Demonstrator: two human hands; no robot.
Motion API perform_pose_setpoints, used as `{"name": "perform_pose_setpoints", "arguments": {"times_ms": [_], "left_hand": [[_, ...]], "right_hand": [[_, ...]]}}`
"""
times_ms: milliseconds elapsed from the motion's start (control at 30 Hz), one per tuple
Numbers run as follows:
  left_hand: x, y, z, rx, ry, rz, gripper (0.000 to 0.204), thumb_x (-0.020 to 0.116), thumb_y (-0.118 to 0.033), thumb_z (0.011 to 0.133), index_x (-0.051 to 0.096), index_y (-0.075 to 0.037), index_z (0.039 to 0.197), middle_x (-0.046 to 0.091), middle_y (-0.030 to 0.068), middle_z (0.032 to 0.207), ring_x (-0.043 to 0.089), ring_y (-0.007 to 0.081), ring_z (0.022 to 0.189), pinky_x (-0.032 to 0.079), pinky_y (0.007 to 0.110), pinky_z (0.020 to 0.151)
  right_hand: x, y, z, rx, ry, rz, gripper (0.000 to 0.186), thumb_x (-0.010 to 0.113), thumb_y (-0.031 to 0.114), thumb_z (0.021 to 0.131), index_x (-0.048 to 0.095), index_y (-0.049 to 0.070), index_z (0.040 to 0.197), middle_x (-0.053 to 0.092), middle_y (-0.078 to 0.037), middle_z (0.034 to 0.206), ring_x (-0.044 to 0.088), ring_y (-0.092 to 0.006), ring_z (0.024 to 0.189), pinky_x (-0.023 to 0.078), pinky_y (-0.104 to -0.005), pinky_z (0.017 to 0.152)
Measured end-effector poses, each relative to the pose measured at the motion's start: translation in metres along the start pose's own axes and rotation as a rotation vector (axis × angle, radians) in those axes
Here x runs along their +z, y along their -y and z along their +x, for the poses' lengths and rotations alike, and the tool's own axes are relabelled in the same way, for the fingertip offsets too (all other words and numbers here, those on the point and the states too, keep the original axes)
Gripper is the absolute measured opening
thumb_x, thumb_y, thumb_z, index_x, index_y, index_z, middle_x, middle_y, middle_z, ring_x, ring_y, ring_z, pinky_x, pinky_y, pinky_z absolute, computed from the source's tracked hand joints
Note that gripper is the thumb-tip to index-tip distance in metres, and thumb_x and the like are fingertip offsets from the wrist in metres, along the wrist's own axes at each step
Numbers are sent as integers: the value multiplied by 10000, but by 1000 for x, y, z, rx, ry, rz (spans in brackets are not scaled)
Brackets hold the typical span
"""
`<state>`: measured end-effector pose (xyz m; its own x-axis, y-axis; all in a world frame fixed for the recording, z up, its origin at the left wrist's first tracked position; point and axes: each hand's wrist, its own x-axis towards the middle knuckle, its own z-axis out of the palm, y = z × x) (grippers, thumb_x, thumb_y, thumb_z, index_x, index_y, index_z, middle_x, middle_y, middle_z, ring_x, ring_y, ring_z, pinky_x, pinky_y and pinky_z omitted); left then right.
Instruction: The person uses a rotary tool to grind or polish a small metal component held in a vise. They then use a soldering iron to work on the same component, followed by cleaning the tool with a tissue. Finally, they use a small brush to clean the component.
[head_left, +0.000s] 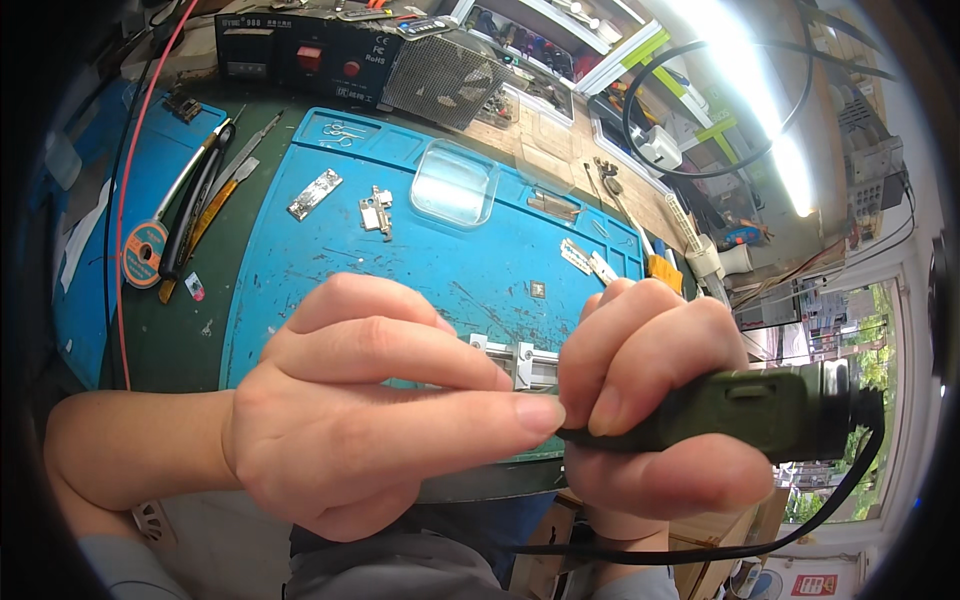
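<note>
Green handheld tool: the dark green tool point(765, 420) lay inside the curl of the right fingers, its narrow dark end pointing at the left fingertips and its black rear end beyond the right knuckles.
Right hand: through the head feed I saw the right hand point(645, 365) closed around the body, fingers bent over the top and thumb along the underside, no slack showing.
Left hand: the left hand point(350, 425) reached across with its fingers loosely bunched, the foremost tip at the tool's narrow end; I could not tell whether it pinched that end or only met it.
Handling: I judged the casing stiff and fairly light, perhaps a little slick if smooth; the thick mid-body looked the best hold, the slim end the part to spare from sideways force.
Black cable: the cable point(700, 556) left the rear end and looped below the right fingers; I reckoned it could tug on the grip.
Metal fixture: just past the fingertips, a silvery fixture point(537, 368) showed between the hands.
Square chip: beyond the fixture, a small chip point(538, 289) lay on the blue work mat point(330, 260).
Clear tray: farther from the fingers stood a clear plastic tray point(455, 195), a small metal bracket point(376, 213) beside it.
Orange spool: well left of the left fingers lay a spool point(140, 237).
</note>
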<state>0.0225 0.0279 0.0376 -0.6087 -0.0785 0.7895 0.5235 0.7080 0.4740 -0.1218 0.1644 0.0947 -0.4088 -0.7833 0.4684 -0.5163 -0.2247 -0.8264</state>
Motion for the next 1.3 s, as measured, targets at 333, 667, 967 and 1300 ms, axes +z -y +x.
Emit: {"name": "perform_pose_setpoints", "arguments": {"times_ms": [333,667,967,1300], "left_hand": [[0,-1,0,-2,-4,5,487,512,85,810,613,-49,1267,795,37,1027,688,188,992,466,360,871],[-1,-2,0,-16,9,1,448,516,67,833,624,-50,1252,792,37,1044,682,186,1006,461,357,879],[1,-2,-2,-19,-19,-11,423,530,59,850,638,-52,1244,792,31,1047,684,178,1002,459,354,878],[1,-2,-1,-14,-17,-10,415,531,52,868,624,-56,1257,792,25,1037,689,177,990,458,356,886]], "right_hand": [[-1,2,-1,16,16,-1,665,471,795,940,483,166,724,495,13,654,408,-101,549,303,-275,569],[-1,4,-1,26,19,-2,654,495,779,945,487,169,709,500,16,663,416,-105,547,310,-283,573],[1,3,-1,9,8,-8,660,481,794,939,503,167,735,511,17,647,400,-95,539,282,-270,554],[-1,1,0,-5,47,-2,677,474,824,913,511,164,769,527,13,632,389,-85,539,277,-262,556]]}}
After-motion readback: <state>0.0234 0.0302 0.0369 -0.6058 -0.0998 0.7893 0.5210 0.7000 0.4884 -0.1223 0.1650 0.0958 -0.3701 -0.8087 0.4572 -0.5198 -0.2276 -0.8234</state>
